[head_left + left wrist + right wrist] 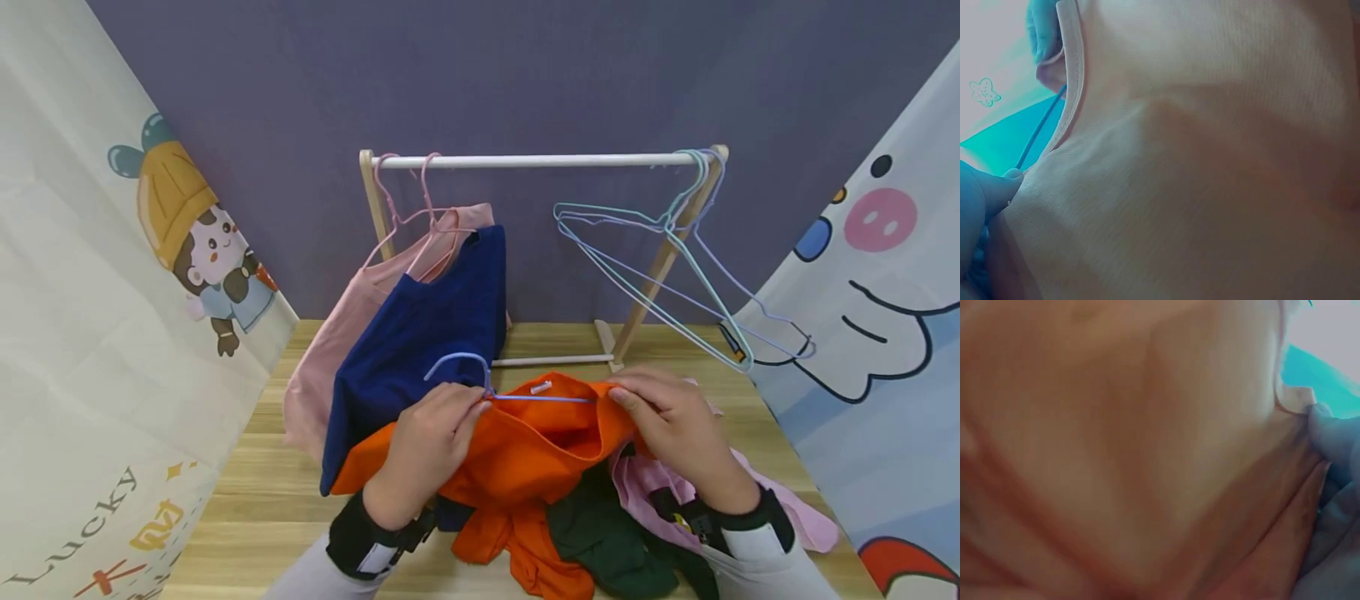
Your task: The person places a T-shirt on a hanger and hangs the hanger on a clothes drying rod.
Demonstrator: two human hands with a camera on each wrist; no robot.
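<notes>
An orange shirt (517, 454) hangs between both hands, its neckline spread. A lavender-blue hanger (461, 357) has its hook above the collar, and one arm runs across the neck opening. My left hand (431, 446) pinches the collar's left side together with the hanger below its hook. At the opposite side of the neckline, my right hand (678, 429) pinches the shirt by thumb and fingers. The hanger's right end goes out of sight near that hand. In the left wrist view the shirt (1179, 175) fills most of the picture, with the hanger's bar (1041, 128) crossing the opening.
Behind stands a rack with a white rail (540, 160). A pink shirt (337, 333) and a navy shirt (427, 308) hang on its left, several bare hangers (660, 225) on its right. Dark green (611, 533) and pink (806, 517) garments lie on the wooden table (247, 492).
</notes>
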